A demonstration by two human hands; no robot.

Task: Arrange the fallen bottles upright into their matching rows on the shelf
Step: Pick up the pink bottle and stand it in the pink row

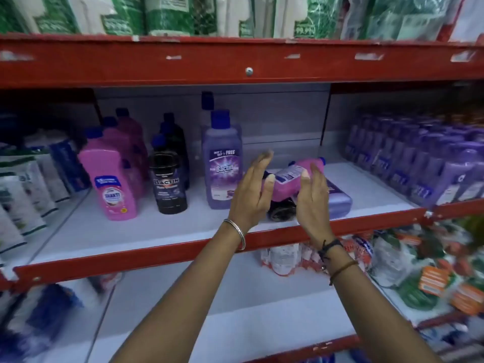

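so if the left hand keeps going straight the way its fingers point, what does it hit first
Probably the fallen pink plastic bottle, lying on its side just beyond the left hand. The fingers point up and slightly right, so they might instead pass it toward the grey back panel; depth is unclear.

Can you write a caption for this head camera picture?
Two hands close around a fallen pink bottle on the shelf.

On the shelf (146, 239), three upright bottle rows (167, 163) stood left. Right of them, fallen bottles (301, 179) lay piled near the front edge, between both hands.
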